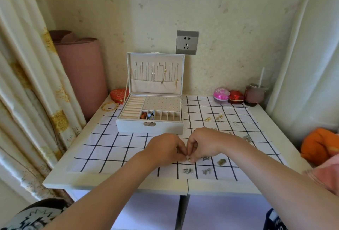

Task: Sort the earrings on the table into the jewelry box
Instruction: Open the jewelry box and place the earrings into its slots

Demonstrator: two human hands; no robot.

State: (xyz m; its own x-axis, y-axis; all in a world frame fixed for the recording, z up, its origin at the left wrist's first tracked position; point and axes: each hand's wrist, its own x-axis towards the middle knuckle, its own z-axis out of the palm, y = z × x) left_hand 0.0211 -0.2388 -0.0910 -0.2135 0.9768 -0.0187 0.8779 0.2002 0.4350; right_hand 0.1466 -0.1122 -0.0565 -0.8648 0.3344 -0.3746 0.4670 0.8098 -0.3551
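While left hand (165,149) and right hand (203,143) pinch one gold earring (188,158), grip gently; jewelry box (132,129) sits at eleven o'clock.

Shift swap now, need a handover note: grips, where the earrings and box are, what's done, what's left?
Left grip and right grip: both bare hands pinch one small gold earring between fingertips, above the black-checked white cloth, just in front of the box.
Open white jewelry box: lid up, perforated stud panel looks bare; a few small pieces sit in two front compartments.
Done: little that shows.
Left: the held earring, grey butterfly earrings by the hands, gold earrings and a silver earring farther right on the cloth.
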